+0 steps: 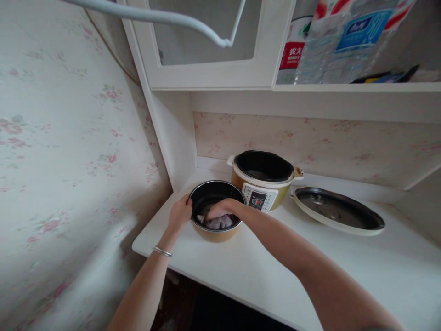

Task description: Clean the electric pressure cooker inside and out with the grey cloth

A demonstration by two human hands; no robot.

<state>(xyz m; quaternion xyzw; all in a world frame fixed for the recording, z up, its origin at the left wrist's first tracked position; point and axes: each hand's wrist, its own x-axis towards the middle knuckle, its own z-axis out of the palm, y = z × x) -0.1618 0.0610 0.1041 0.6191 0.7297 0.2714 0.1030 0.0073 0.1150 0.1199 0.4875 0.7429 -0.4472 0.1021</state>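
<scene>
A round inner pot (216, 235), black inside and tan outside, stands on the white counter near its left end. My left hand (181, 210) grips the pot's left rim, thumb and fingers closed over the edge. Down inside the pot, my right hand (220, 209) is closed on a bunched greyish cloth (219, 223), pressed toward the pot's inner surface. Part of the cloth is hidden under that hand. Just behind the pot, touching or nearly so, sits the cooker body (263, 184), its top uncovered and a control panel in front.
To the right lies the cooker's lid (339, 209), dark inner side up. A white counter (262, 271) carries these things. Overhead are a glazed cabinet door (210, 76) and a shelf with plastic bottles (344, 46). The flowered wall (79, 174) closes off the left side.
</scene>
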